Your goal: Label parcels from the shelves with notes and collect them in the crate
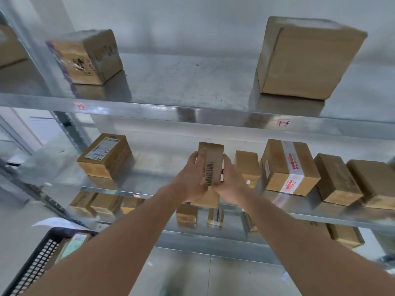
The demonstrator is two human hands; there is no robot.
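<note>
A small brown cardboard parcel point(211, 162) with a barcode on its side is held upright in front of the middle shelf point(149, 184). My left hand point(192, 180) grips its left side and my right hand point(229, 182) grips its right side; something small and reddish shows between my right fingers and the parcel. A black perforated crate point(36, 265) stands at the lower left with parcels inside it, partly hidden by my left forearm.
Metal shelving fills the view. The top shelf point(192, 107) carries two larger boxes, with tags reading 1-2 and 1-3 point(283, 123) on its edge. Several brown parcels stand on the middle shelf beside my hands, and several more on the shelf below. A white sheet point(55, 223) lies near the crate.
</note>
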